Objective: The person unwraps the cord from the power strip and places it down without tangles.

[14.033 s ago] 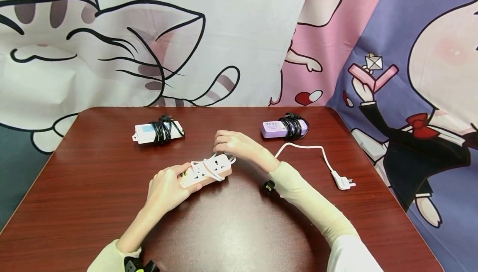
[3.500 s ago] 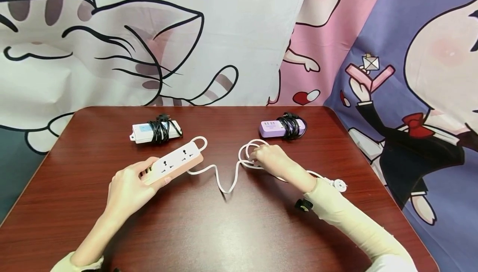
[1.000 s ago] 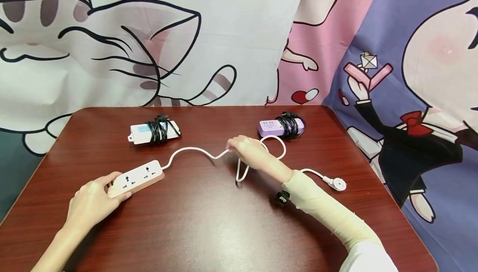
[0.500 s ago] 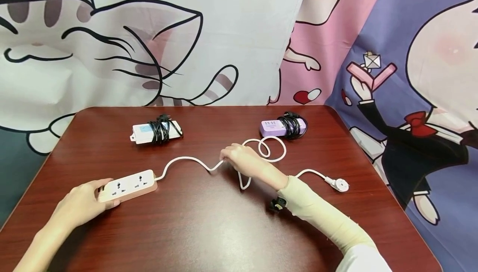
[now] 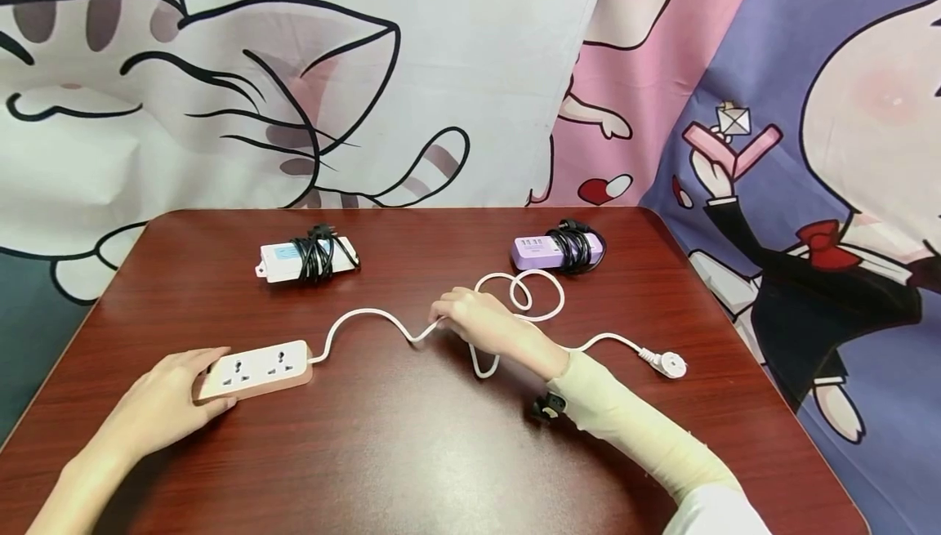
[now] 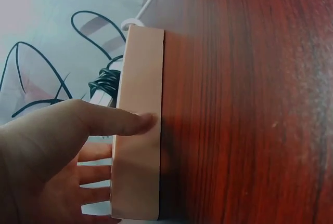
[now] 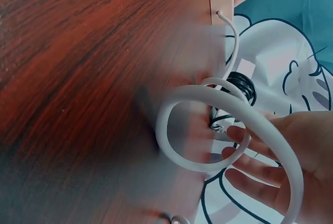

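My left hand [image 5: 169, 399] grips the left end of a white and pale-orange power strip [image 5: 265, 365] at the left of the table. In the left wrist view the thumb [image 6: 117, 122] presses the strip's pale-orange side [image 6: 139, 73], and the other fingers lie behind it. A white cord [image 5: 370, 311] runs from the strip's right end to my right hand [image 5: 481, 324], which pinches it near the table's middle. Beyond that hand the cord lies in loose loops and ends in a white plug [image 5: 671, 364]. In the right wrist view a cord loop [image 7: 179, 96] hangs before the fingers [image 7: 255, 169].
At the back left lies a white power strip [image 5: 282, 265] wrapped in black cord [image 5: 316, 259]. Toward the back right is a purple power strip [image 5: 535, 252], also bound with black cord. A cartoon-printed curtain [image 5: 500, 69] hangs behind the brown table [image 5: 412, 453].
The white cord, earlier wrapped round the strip, is unwound and spread out. The strip has moved left and toward me. In the last half second it turned slightly; the right hand barely moved.
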Tool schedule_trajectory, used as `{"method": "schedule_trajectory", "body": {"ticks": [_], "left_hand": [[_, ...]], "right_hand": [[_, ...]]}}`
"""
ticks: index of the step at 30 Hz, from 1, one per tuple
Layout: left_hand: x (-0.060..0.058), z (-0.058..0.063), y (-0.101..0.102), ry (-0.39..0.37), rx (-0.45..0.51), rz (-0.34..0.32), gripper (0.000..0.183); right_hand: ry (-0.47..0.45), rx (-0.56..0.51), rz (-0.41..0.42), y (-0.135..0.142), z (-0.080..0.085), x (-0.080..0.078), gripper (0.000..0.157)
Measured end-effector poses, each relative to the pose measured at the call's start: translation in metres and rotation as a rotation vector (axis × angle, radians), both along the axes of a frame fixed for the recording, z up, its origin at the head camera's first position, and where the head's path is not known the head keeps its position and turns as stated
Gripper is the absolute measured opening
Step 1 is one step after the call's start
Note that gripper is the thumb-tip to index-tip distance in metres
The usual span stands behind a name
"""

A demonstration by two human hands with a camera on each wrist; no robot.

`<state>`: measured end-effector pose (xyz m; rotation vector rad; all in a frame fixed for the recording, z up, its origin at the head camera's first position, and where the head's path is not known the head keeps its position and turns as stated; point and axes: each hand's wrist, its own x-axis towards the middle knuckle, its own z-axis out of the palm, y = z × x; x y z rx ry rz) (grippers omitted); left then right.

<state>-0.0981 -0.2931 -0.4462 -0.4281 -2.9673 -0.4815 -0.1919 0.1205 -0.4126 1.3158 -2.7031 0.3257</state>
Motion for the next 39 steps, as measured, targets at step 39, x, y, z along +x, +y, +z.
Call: {"method": "schedule_trajectory", "body": {"ticks": [39], "left_hand": [[-0.023,0.047,0.047,0.271,0.052,0.039,0.058]], "right_hand": [[0.210,0.036,0.071,-0.004,0.065,-0.021,0.017]]}}
